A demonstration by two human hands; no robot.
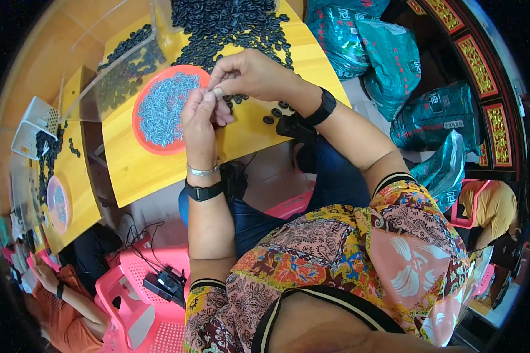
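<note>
My left hand and my right hand meet in front of me at the yellow table. The fingertips of both are pinched together at one spot. Whatever they grip there is too small and hidden to name. Beside my left hand is an orange-red bowl full of small silver screws, its right part behind that hand. Beyond my right hand spreads a large heap of small black oval pieces with holes. A few loose black pieces lie near my right wrist.
A clear plastic partition stands left of the bowl, with more black pieces behind it. Green sacks are stacked at the right. A pink chair carries a black device. At lower left sits another person in orange, near a second table.
</note>
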